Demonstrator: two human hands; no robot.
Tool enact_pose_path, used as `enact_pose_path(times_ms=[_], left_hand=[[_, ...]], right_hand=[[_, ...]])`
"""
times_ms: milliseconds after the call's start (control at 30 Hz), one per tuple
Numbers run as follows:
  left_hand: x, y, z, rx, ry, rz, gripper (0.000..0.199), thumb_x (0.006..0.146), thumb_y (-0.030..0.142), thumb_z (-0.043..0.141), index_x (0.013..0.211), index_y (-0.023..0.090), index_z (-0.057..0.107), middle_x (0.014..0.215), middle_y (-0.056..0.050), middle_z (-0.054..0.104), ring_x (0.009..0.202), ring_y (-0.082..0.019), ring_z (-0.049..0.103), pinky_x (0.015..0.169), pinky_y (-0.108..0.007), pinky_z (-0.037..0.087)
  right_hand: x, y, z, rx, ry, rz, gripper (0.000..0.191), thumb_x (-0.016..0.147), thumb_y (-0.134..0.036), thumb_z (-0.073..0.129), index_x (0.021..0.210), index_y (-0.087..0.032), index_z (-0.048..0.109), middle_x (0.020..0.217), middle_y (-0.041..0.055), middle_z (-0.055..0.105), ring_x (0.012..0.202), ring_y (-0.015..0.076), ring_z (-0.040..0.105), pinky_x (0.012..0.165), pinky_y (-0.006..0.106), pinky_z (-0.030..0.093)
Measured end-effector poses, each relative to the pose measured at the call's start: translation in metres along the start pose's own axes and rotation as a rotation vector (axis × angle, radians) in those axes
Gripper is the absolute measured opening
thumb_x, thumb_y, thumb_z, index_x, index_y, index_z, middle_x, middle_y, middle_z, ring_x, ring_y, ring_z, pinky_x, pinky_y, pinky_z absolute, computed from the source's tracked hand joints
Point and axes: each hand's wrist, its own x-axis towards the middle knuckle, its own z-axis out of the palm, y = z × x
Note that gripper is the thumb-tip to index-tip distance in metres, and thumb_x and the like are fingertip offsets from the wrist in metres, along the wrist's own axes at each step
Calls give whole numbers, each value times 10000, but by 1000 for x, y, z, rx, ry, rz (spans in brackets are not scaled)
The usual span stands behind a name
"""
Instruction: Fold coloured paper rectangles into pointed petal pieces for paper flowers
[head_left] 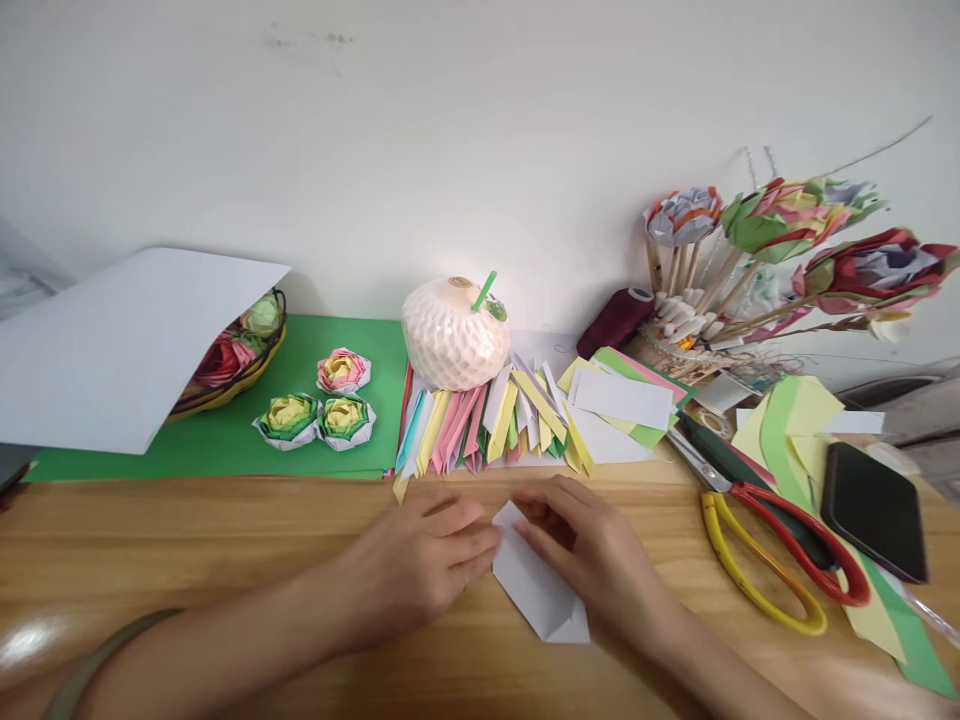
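A small white sheet of paper (536, 590), with folded corners, lies on the wooden table between my hands. My right hand (589, 540) holds its upper right edge, thumb on top and fingers curled behind. My left hand (427, 550) is palm down on the table, its fingertips touching the paper's upper left edge. Just beyond my hands lies a row of folded paper strips (465, 425) in yellow, pink, blue and white. A stack of cut paper pieces (622, 398) sits to their right.
Scissors (772, 560) and a black phone (876, 510) lie at the right. Behind them stand paper flowers (772, 225) and a thread spool (616, 320). A white coconut (456, 335) is at centre back. Three paper blossoms (343, 370), a basket (259, 365) and a large white sheet (127, 340) are leftward.
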Motion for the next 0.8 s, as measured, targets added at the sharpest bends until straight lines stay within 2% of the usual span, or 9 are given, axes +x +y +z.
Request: enact_pose_path(times_ms=[133,233,333,467,633,800], left_hand=[[-1,-6,1,24,-5,22,167,938,135,485,1007,147,637,1069,-26,664,971,-186,543,895,-385,445],[-4,-5,3,118,17,10,120,909,143,544,975,140,644,1072,-28,652,992,-200,527,943,-408,427],[-6,-2,6,143,27,18,99,894,122,565,951,120,646,1018,-12,661,985,-191,523,970,-411,410],[-7,-3,8,143,-4,46,154,919,112,515,1016,97,634,1009,-28,667,1035,-209,516,959,-437,409],[-7,-5,8,115,-30,34,175,926,113,502,1047,91,626,1056,-32,661,1047,-218,516,952,-436,419],[-6,-4,6,110,-50,37,213,943,112,448,1062,76,622,1092,-56,650,1073,-234,514,948,-446,427]], right_hand=[[1,0,1,63,-47,88,79,810,-152,542,786,-200,600,696,2,598,605,130,551,523,231,440],[-1,0,1,77,-28,104,120,803,-125,523,716,-201,557,670,-8,578,594,127,538,514,226,425],[-2,0,3,60,-20,47,121,823,-128,511,737,-200,556,720,9,583,636,138,545,536,237,430],[-3,0,4,49,18,-6,85,849,-149,518,811,-196,577,728,19,587,642,145,551,543,247,443],[-5,0,6,31,40,-122,145,878,-135,501,886,-196,633,791,48,611,731,167,574,618,282,483],[-8,1,7,-97,70,-241,178,885,-114,488,924,-188,645,832,68,622,747,178,568,625,301,486]])
